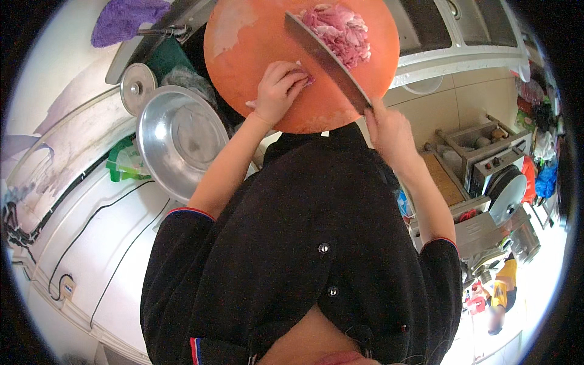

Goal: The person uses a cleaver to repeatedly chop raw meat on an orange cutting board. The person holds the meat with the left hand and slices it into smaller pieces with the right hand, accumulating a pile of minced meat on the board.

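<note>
1. Kitchen counter is being used as the work surface; a round orange board [255,36] is lying beyond both hands, with a steel bowl [182,137] and a lid [138,88] left of the left hand.
2. A small meat piece [306,78] is being pinned under the left hand [277,91], fingers curled onto it.
3. A cleaver [325,61] is being gripped at its handle by the right hand [389,131]; its blade is running diagonally away and leftward, just right of the pinned piece.
4. Sliced meat [340,30] is being piled beyond the blade, nearer the right hand.
</note>
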### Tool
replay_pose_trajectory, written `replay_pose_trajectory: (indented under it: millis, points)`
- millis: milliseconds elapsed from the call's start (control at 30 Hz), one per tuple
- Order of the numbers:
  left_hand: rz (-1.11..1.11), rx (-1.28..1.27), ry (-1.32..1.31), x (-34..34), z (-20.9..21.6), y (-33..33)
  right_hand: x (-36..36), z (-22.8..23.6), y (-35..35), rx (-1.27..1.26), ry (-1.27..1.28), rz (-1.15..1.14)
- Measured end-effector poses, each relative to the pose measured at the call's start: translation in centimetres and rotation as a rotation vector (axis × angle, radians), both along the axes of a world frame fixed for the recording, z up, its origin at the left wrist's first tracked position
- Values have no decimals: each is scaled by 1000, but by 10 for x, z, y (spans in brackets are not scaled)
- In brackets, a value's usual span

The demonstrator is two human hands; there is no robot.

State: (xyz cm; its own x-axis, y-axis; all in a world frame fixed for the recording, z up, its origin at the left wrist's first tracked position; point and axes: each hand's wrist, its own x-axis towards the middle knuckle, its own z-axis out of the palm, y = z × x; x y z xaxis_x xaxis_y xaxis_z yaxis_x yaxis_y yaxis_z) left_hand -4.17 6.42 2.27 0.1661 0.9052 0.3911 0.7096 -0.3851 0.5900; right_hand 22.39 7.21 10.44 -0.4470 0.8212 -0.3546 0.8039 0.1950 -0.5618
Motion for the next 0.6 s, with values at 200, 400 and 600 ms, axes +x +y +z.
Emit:
replay_pose_trajectory:
  millis: [200,400,600]
  points:
    - [14,-55,-12,1,-6,-3,-6,30,-26,-7,-15,80]
    - [56,-91,28,2,-7,-5,-6,21,-43,-45,-95,116]
    - [81,-144,26,3,-7,-5,-44,3,-10,7,-53,164]
